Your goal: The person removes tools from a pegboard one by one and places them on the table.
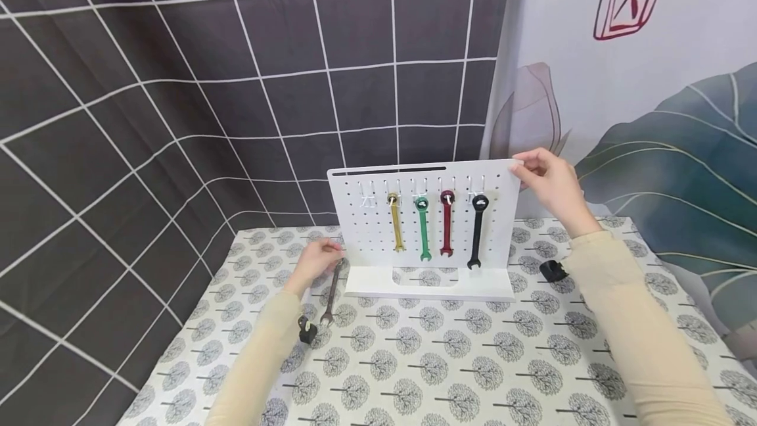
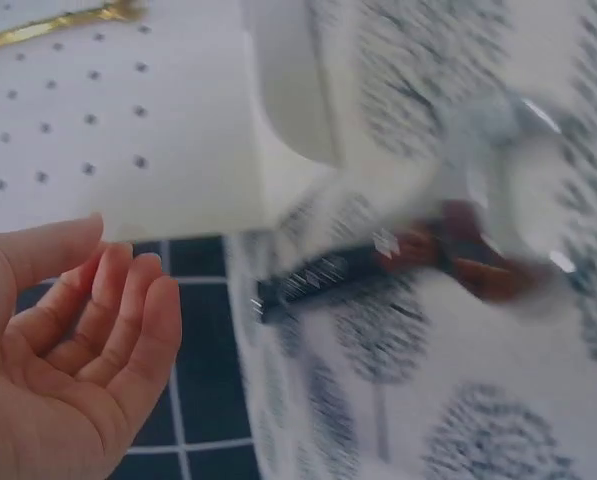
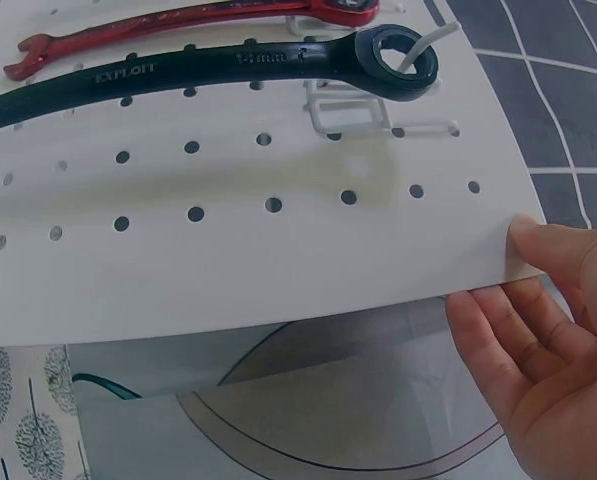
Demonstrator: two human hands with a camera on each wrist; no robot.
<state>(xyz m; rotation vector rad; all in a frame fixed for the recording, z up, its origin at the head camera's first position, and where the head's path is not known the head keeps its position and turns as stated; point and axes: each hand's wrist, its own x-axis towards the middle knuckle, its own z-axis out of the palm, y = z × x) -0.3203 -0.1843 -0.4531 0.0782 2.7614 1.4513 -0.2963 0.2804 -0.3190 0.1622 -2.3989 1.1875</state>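
Note:
A white pegboard (image 1: 367,235) stands upright on its base, with combination wrenches hanging from white hooks. From left to right these are a gold wrench (image 1: 396,225), a green wrench (image 1: 423,232), a red wrench (image 1: 447,229) and a black wrench (image 1: 477,235). My right hand (image 1: 550,183) pinches the board's upper right corner, thumb in front and fingers behind. At the left edge, my left hand (image 1: 316,261) holds the board lightly between thumb and fingertips. A grey wrench (image 1: 333,294) lies on the table just below that hand, blurred in the left wrist view.
Another white hook (image 1: 367,200) sits at the board's upper left. The tablecloth (image 1: 437,373) has a tree print. Behind stands a dark gridded curtain (image 1: 355,97), with a patterned white cloth (image 1: 680,97) on the right.

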